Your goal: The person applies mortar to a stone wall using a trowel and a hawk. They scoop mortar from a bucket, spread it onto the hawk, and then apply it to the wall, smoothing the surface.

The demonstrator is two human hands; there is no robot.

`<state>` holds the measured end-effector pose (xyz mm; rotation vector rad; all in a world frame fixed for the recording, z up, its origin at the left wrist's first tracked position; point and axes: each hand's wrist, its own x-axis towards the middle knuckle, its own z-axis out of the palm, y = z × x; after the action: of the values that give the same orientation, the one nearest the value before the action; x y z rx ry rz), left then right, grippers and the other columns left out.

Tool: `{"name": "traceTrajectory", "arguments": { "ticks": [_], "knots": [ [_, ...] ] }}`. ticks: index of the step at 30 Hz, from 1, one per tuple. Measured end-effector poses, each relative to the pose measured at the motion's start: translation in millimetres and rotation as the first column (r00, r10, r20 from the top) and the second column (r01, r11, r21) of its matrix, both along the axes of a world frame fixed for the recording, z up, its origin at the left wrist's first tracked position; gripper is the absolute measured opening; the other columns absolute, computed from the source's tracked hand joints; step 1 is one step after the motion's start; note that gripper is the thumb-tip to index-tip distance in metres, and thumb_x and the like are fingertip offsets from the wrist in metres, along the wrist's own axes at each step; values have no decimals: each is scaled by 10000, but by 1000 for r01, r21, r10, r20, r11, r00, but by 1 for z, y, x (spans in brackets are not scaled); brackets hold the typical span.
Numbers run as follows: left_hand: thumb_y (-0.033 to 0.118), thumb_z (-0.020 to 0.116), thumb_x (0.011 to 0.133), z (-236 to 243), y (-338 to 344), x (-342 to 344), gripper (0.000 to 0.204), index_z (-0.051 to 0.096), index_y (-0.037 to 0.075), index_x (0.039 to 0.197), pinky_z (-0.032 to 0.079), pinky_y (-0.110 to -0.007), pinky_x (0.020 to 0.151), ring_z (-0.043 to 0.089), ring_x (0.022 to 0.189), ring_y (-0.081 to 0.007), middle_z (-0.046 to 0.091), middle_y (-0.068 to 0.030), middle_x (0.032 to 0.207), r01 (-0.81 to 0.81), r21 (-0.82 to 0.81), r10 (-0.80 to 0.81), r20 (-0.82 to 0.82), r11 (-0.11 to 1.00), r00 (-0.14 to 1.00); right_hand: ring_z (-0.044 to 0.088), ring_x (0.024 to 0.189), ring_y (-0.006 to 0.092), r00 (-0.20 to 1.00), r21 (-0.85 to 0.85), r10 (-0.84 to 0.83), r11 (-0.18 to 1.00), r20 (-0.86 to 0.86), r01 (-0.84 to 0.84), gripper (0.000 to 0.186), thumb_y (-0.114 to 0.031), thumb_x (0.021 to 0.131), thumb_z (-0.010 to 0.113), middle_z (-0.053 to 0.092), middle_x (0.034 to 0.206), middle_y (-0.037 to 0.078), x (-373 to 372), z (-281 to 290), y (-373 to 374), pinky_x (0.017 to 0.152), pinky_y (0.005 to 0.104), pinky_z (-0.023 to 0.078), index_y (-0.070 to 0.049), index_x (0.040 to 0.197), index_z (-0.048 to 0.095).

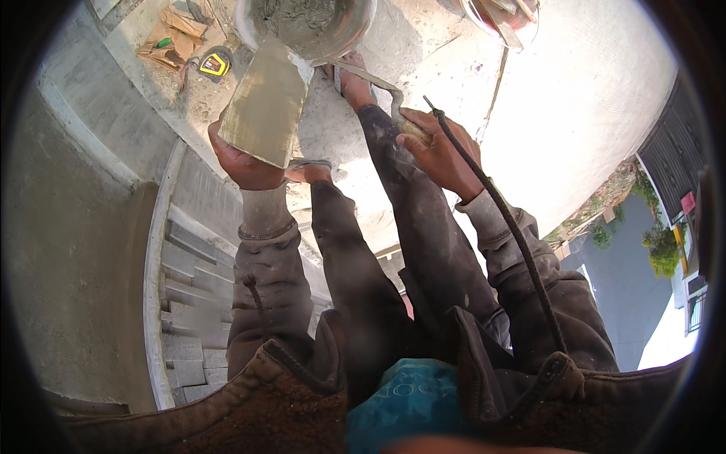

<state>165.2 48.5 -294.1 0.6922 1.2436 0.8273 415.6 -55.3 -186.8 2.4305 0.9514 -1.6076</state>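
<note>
My left hand is closed around the bottom edge of a flat mortar board, which tilts up and away so its far corner touches the rim of the mortar pan. My right hand is clenched on the wooden handle of a trowel; its thin metal shank runs up and left to the pan's near rim, and I cannot see the blade clearly.

Going from big to small around me: the concrete slab I stand on fills the upper middle, bright on its right half. To my left a grey plastered wall curves down the frame, with a stepped concrete ledge just inside it, falling away below my left elbow. The pan, holding wet grey mortar, sits straight ahead, right at my toes. My legs and sandalled feet lie between my two forearms and hide the floor under them. A second basin shows at the top edge, right of the pan and apart from it. Crumpled brown paper and a yellow tape measure lie left of the pan, near the board. A dark cord crosses over my right wrist.

The slab ends on the right with a drop to the street; open floor lies between pan and that edge.
</note>
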Motion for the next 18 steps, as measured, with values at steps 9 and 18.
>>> {"name": "traceTrajectory", "arguments": {
  "ticks": [9, 18],
  "knots": [
    [-70, 793, 711, 23, 2, 21, 423, 590, 4, 1075, 555, -399, 953, 665, 1141, -341, 673, -216, 1169, 593, 303, -444, -437, 747, 782, 679, 920, 308, 988, 202, -111, 976, 110, 87, 404, -289, 870, 738, 682, 1026, 109, -17, -37, 0, 805, 401, 535, -117, 1230, 675],
    [-125, 725, 628, 38, 47, 21, 383, 710, 33, 976, 550, -390, 984, 658, 1168, -301, 720, -113, 1083, 694, 517, -563, -414, 502, 716, 659, 889, 215, 936, 387, 101, 891, 338, -236, 390, -300, 840, 759, 637, 997, 14, 15, -81, -5, 742, 355, 548, -310, 1222, 681]
  ]
}}
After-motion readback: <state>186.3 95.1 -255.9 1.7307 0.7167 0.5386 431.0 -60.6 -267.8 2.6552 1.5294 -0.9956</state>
